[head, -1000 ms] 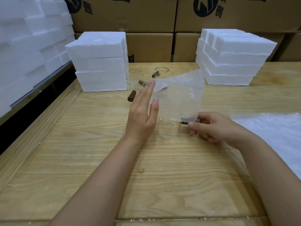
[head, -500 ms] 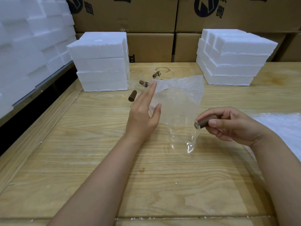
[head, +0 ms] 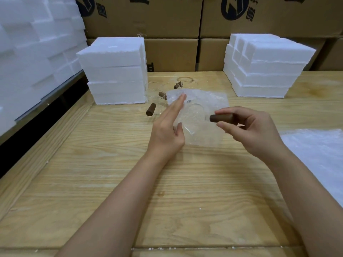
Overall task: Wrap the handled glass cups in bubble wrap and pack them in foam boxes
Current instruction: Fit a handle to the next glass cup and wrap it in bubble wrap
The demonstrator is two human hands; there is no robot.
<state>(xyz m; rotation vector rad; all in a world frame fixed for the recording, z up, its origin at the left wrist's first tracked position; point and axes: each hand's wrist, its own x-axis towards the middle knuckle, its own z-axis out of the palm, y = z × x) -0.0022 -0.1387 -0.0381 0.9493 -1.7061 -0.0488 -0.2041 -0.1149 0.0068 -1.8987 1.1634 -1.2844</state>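
Fingers (head: 234, 110) and thumb of your right hand (head: 250, 130) are curled round the brown handle (head: 221, 117) of the glass cup (head: 194, 117) — you pinch it along its length, with the dark end poking out to the left. Your left hand (head: 167, 132) holds nothing: its fingers (head: 174, 108) are straight, pressed together and edge-on, pointing away from you, with the thumb tucked toward the cup.

You have the cup between your two hands, over the middle of the bubble wrap sheet (head: 213, 98). Its glass is clear and hard to read; only a round rim and a few glints show. Whether it rests on the sheet or hangs just above it, I cannot tell.

That sheet lies spread on the wooden table (head: 111, 182), and your left hand covers its left edge.

Just past the sheet's far left corner stand the spare cups (head: 162, 94), with three brown handles showing — they crowd that corner. Beside them on the left rises the left foam stack (head: 115, 75). A right foam stack (head: 263, 71) sits well apart at the far right.

Near your right forearm lies a bubble wrap pile (head: 315, 145). Cardboard boxes (head: 167, 19) line the back of the table, and a foam wall (head: 33, 43) fills the left side
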